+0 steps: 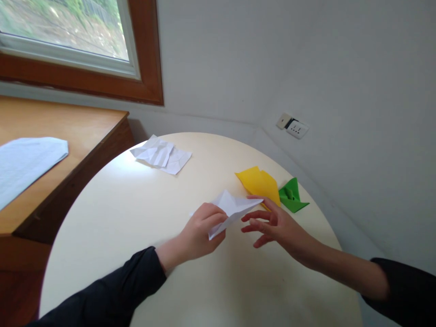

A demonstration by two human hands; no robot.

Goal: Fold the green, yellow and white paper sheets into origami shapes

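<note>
Folded white paper (233,208) held just above the round table (136,218), near centre. Left hand (200,231) grips its lower edge, fingers closed on the fold. Right hand (272,225) released, fingers spread, index fingertip touching the paper's right tip. At 1 o'clock from the paper: yellow folded paper (259,184), with green folded paper (291,196) just beside it. At 11 o'clock, well apart: crumpled white sheet (161,155). Wooden desk (68,131) at 9 o'clock.

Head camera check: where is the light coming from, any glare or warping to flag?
Head view: daylight from the window puts a bright sheen on the round table near the crumpled white sheet; straight edges bow from wide-angle distortion; hands and folded white paper look reasonably sharp.
</note>
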